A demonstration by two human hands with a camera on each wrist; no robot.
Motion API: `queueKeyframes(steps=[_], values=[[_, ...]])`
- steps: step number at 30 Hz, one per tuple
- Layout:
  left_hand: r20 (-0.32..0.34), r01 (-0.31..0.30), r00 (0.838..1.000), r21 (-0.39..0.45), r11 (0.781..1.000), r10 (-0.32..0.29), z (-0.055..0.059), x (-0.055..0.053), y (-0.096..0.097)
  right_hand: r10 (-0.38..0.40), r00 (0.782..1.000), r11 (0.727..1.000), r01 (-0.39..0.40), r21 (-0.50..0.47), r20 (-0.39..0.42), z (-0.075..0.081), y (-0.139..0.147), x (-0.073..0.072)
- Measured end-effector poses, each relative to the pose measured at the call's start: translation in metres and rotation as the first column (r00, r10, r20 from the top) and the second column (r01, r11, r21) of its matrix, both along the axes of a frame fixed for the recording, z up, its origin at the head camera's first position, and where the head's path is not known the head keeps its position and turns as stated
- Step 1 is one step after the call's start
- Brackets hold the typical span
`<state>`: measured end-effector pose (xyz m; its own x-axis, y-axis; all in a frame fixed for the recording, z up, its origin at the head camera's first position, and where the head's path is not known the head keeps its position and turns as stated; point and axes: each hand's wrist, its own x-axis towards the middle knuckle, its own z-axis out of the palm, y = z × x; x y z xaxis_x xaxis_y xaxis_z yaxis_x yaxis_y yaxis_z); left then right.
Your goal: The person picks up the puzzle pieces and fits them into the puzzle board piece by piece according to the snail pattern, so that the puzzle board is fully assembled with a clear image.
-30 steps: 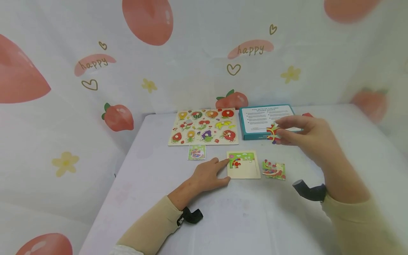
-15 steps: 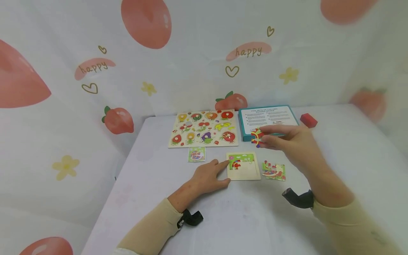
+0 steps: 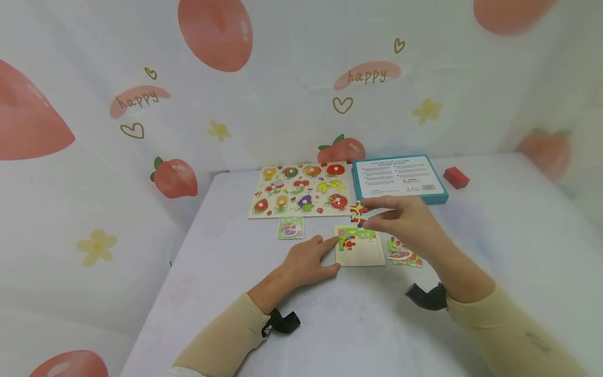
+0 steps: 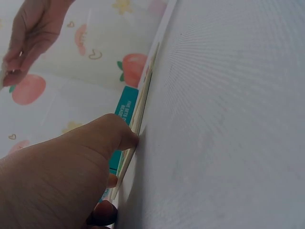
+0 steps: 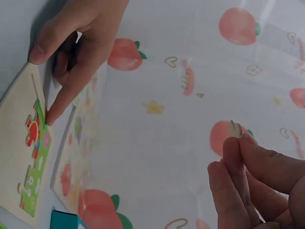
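A wooden jigsaw tray [image 3: 355, 257] lies on the table, with green pieces along its top and upper left, beside a red one. My left hand [image 3: 308, 262] touches its left side, the index fingertip by the upper part and the thumb at the lower corner. Thumb and fingers of my right hand [image 3: 405, 222] pinch a colourful jigsaw piece [image 3: 358, 213], raised over the tray's far edge. The right wrist view shows this piece [image 5: 236, 128] nearly edge-on between the fingertips. Right of the tray, partly behind my right hand, lies a small pile of jigsaw pieces [image 3: 405, 255].
Behind the tray lies a fruit peg puzzle board [image 3: 292, 200], with a small picture card [image 3: 290, 229] in front of it. A teal-edged box [image 3: 400, 175] stands at the back right, and a red block [image 3: 456, 178] beside it. A patterned cloth [image 3: 273, 104] hangs behind.
My right hand has moved left and down with the jigsaw piece, from in front of the box to over the tray's far edge. The left hand stays at the tray.
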<state>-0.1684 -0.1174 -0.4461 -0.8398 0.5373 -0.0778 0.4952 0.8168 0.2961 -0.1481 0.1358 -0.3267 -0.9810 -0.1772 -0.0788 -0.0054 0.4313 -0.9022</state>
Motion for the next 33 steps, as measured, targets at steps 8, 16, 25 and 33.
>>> queueKeyframes(steps=[8,16,25,33], values=[[-0.004,0.007,1.000,-0.003,1.000,-0.007,-0.002,-0.001,0.000,0.075,0.997,0.996,-0.075,0.043,-0.013,-0.025,-0.003,-0.017],[0.005,0.008,1.000,-0.015,1.000,-0.008,-0.003,-0.002,-0.001,0.076,0.996,0.978,-0.083,0.192,0.040,-0.048,-0.006,-0.033],[0.000,0.005,1.000,-0.011,1.000,-0.005,-0.004,-0.002,0.000,0.099,0.991,0.939,-0.123,0.322,0.090,-0.067,-0.009,-0.040],[-0.008,0.015,1.000,-0.003,1.000,-0.015,-0.004,-0.002,-0.001,0.091,0.988,0.931,-0.127,0.341,0.122,-0.078,-0.011,-0.042]])
